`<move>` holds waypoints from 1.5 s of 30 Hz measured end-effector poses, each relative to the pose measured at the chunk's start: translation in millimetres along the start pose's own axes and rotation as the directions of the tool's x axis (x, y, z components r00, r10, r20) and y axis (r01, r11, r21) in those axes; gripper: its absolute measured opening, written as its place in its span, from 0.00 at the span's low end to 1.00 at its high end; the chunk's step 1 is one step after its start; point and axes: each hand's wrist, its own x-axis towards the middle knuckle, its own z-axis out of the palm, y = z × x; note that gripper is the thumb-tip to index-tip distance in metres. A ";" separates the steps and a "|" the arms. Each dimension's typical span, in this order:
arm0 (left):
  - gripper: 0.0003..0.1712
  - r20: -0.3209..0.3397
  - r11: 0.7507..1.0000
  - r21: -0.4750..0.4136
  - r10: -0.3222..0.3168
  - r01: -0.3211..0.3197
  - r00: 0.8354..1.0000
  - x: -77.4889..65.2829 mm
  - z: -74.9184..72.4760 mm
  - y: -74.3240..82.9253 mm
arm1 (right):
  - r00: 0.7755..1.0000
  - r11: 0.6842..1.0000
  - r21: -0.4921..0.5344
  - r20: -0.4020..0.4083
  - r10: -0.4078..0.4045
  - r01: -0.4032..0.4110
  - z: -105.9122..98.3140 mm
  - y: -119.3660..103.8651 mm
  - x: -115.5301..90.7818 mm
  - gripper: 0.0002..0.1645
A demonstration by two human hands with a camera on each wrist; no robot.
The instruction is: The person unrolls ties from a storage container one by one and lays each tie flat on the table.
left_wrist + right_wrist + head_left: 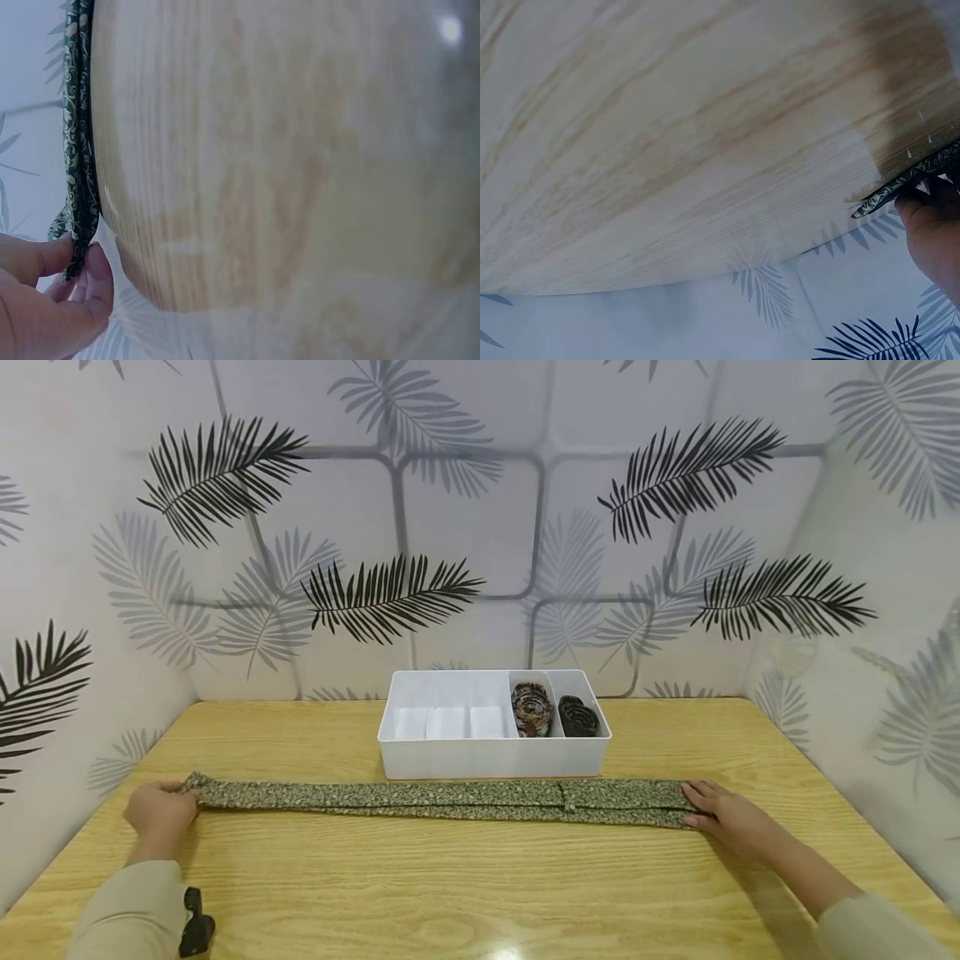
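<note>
A green necktie (pixel 450 795) with a small pale print lies stretched across the table, doubled into two layers, one slightly offset below the other. My left hand (pixel 161 810) pinches its left end between thumb and fingers; the left wrist view shows the gathered necktie (pixel 79 150) in that pinch. On the right end rests my right hand (pixel 738 827), its fingers laid over the fabric and the thumb near the lower edge. In the right wrist view, the necktie's tip (pixel 870 204) sticks out past the thumb, and the other fingers are mostly hidden.
Behind the necktie stands a white divided box (pixel 491 760). Its two right compartments hold a rolled brown patterned necktie (pixel 532 710) and a rolled dark necktie (pixel 577 717). The wood-grain table (pixel 465 885) meets a leaf-print wall (pixel 495 527) at the back.
</note>
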 end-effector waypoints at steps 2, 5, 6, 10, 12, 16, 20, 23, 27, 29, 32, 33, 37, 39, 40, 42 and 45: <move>0.25 0.004 1.000 0.029 0.010 -0.010 1.000 -0.1 -0.6 -1.8 | 1.000 1.000 0.004 0.005 0.010 -0.010 -0.1 -0.1 -0.3 0.34; 0.25 0.002 0.999 0.038 0.018 -0.018 1.000 0.5 -0.3 -3.0 | 1.000 1.000 0.009 0.009 0.020 -0.020 -0.5 0.7 -0.4 0.34; 0.25 -0.001 0.999 0.044 0.023 -0.023 1.000 0.7 0.1 -3.2 | 1.000 1.000 0.010 0.011 0.022 -0.023 -0.8 1.0 -0.3 0.34; 0.24 0.005 0.996 0.082 0.028 -0.029 1.000 1.6 1.2 -3.9 | 0.999 0.999 0.018 0.025 0.030 -0.031 -2.0 1.7 0.4 0.34; 0.24 0.006 0.993 0.109 0.046 -0.046 0.999 2.3 1.1 -5.6 | 0.999 0.999 0.019 0.028 0.032 -0.033 -2.2 2.1 0.7 0.34; 0.24 -0.006 0.976 0.188 0.116 -0.113 0.993 3.5 -1.2 -9.9 | 0.999 0.999 0.026 0.036 0.038 -0.039 -2.4 2.3 0.6 0.35; 0.24 -0.015 0.941 0.294 0.179 -0.167 0.984 6.1 -3.4 -10.5 | 0.998 0.999 0.018 0.040 0.044 -0.045 -2.7 3.8 0.1 0.36; 0.26 -0.004 0.919 0.349 0.195 -0.182 0.981 6.9 -4.0 -9.7 | 0.998 0.999 0.016 0.040 0.046 -0.047 -2.9 4.0 -0.1 0.35; 0.27 -0.002 0.904 0.373 0.225 -0.208 0.974 4.6 -4.5 -9.9 | 0.998 0.999 0.015 0.040 0.038 -0.039 -2.2 3.7 0.1 0.35; 0.28 0.000 0.905 0.370 0.226 -0.211 0.974 3.7 -4.6 -9.9 | 0.999 0.999 0.010 0.039 0.033 -0.033 -1.8 3.9 0.3 0.35; 0.30 0.001 0.920 0.338 0.209 -0.198 0.978 2.1 -4.8 -10.8 | 0.999 0.999 0.006 0.039 0.036 -0.036 -1.8 3.5 0.5 0.35; 0.31 0.003 0.924 0.332 0.200 -0.190 0.980 1.8 -4.8 -10.9 | 0.999 0.999 0.006 0.039 0.037 -0.037 -1.7 2.9 0.3 0.34; 0.34 0.013 0.931 0.323 0.177 -0.172 0.984 1.8 -6.4 -12.2 | 0.999 0.999 -0.009 0.035 0.033 -0.032 -1.1 3.2 -0.2 0.34; 0.37 0.015 0.924 0.346 0.167 -0.162 0.986 2.7 -6.9 -10.8 | 0.999 0.999 -0.027 0.029 0.028 -0.027 -1.7 2.8 -0.4 0.35; 0.37 0.005 0.919 0.358 0.173 -0.164 0.985 3.1 -7.0 -9.2 | 1.000 0.999 -0.038 0.019 0.023 -0.022 -2.5 2.1 -0.1 0.34; 0.36 0.004 0.905 0.390 0.185 -0.172 0.983 3.4 -6.2 -4.4 | 1.000 0.999 -0.049 -0.007 0.009 -0.009 -4.9 -0.6 1.3 0.33; 0.30 -0.002 0.871 0.427 0.271 -0.244 0.963 1.5 -3.2 4.7 | 0.997 0.998 -0.050 -0.079 -0.027 0.023 -11.3 -9.1 4.9 0.29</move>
